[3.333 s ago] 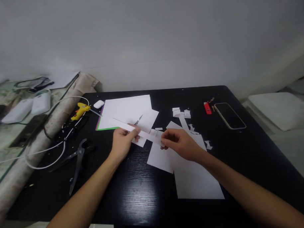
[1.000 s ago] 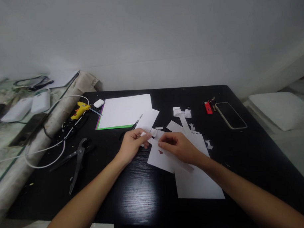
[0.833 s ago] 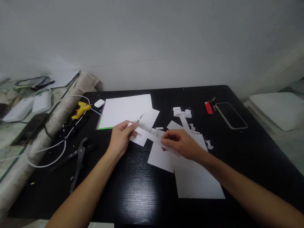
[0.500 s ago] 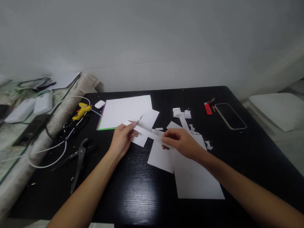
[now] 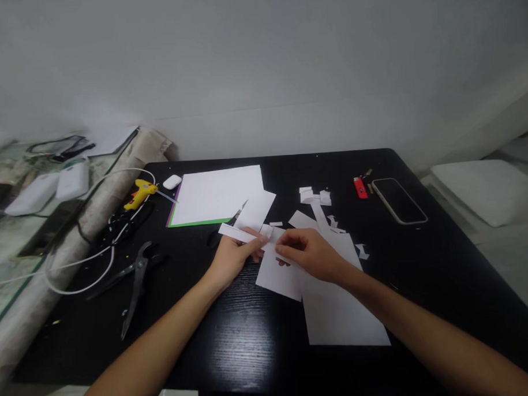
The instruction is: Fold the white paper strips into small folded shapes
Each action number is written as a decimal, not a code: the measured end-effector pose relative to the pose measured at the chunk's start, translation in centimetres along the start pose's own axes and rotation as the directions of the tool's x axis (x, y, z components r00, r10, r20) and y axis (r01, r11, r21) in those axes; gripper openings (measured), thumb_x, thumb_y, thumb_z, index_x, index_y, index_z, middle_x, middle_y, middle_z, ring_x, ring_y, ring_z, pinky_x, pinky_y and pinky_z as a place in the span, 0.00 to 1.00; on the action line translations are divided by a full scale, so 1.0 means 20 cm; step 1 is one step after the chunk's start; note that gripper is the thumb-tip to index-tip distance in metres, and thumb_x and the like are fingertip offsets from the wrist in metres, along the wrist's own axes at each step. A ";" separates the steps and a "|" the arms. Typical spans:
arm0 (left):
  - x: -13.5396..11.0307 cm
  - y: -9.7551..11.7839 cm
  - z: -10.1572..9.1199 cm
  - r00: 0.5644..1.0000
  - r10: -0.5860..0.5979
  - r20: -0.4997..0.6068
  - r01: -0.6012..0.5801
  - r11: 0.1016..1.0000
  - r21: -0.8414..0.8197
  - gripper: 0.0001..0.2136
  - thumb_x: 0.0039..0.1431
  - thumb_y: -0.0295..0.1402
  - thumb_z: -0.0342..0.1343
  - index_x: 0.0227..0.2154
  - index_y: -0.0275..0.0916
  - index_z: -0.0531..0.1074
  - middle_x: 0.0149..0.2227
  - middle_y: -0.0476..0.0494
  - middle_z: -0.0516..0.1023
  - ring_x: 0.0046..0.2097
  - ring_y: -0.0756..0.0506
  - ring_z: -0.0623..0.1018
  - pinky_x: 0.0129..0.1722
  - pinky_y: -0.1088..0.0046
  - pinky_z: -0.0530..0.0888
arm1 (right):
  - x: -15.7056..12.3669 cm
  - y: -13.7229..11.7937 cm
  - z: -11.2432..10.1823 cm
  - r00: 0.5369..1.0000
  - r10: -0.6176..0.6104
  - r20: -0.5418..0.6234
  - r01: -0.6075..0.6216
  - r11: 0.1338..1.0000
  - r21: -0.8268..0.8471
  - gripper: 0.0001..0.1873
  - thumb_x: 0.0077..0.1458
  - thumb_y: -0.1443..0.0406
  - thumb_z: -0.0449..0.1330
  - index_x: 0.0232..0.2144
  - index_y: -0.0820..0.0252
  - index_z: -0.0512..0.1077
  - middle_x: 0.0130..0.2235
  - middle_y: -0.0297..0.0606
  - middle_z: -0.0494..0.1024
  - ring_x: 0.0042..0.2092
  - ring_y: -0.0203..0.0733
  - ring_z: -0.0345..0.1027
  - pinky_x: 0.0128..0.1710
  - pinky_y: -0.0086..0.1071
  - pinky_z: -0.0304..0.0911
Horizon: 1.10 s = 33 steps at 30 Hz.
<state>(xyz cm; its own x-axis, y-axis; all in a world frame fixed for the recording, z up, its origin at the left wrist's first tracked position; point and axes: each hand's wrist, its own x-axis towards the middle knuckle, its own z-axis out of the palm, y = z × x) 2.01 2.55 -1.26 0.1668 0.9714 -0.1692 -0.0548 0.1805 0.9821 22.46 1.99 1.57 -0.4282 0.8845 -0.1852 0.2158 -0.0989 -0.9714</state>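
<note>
My left hand (image 5: 234, 257) is closed on a narrow white paper strip (image 5: 237, 232), gripped between thumb and fingers near its right part. The strip's left end sticks out past the hand. My right hand (image 5: 309, 253) pinches at the strip's right end, its fingertips close to the left thumb. Beneath the hands lie loose white paper pieces (image 5: 275, 272) and a larger white sheet (image 5: 337, 317). Another paper piece (image 5: 258, 208) lies just beyond the left hand. Scissors show only in part, with a dark handle loop (image 5: 213, 239) left of that hand.
A stack of paper (image 5: 216, 194) with coloured edges lies at the back. Pliers (image 5: 139, 271), a yellow glue gun (image 5: 142, 192) and a white cable (image 5: 112, 261) are left. Folded paper pieces (image 5: 318, 205), a red lighter (image 5: 360, 187) and a phone (image 5: 399, 201) are right.
My left hand has moved right along the paper strip, close to my right hand. The strip's left end now stands free. The right hand has shifted slightly left.
</note>
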 end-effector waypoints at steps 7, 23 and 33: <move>0.09 0.03 -0.16 0.990 0.022 -0.137 -0.029 0.998 -0.048 0.11 0.49 0.37 0.71 0.24 0.35 0.79 0.19 0.48 0.77 0.22 0.52 0.72 0.26 0.77 0.68 | 0.00 -0.01 -0.03 0.998 -0.025 -0.057 0.022 0.998 -0.061 0.07 0.58 0.64 0.62 0.29 0.61 0.77 0.28 0.35 0.79 0.32 0.38 0.73 0.34 0.31 0.67; 0.12 0.04 -0.22 0.978 0.053 -0.202 -0.065 0.996 -0.055 0.10 0.50 0.37 0.70 0.24 0.35 0.79 0.20 0.48 0.77 0.23 0.52 0.71 0.29 0.75 0.66 | 0.00 -0.01 -0.04 0.996 -0.037 -0.079 0.029 0.995 -0.092 0.07 0.57 0.65 0.62 0.28 0.59 0.76 0.28 0.35 0.79 0.31 0.38 0.74 0.33 0.31 0.67; 0.10 0.05 -0.20 0.982 0.052 -0.182 -0.070 0.993 -0.092 0.14 0.55 0.37 0.67 0.21 0.36 0.73 0.19 0.50 0.74 0.23 0.53 0.70 0.28 0.77 0.65 | 0.01 -0.01 -0.05 0.998 -0.005 -0.063 0.000 0.996 -0.085 0.07 0.58 0.64 0.62 0.29 0.60 0.76 0.28 0.36 0.79 0.31 0.39 0.74 0.33 0.32 0.67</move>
<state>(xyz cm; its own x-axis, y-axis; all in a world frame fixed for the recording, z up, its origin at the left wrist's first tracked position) -1.62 5.33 -1.05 -0.0184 0.9913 -0.1304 -0.1568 0.1260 0.9796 23.23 2.66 1.79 -0.3731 0.9120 -0.1706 0.2897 -0.0602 -0.9552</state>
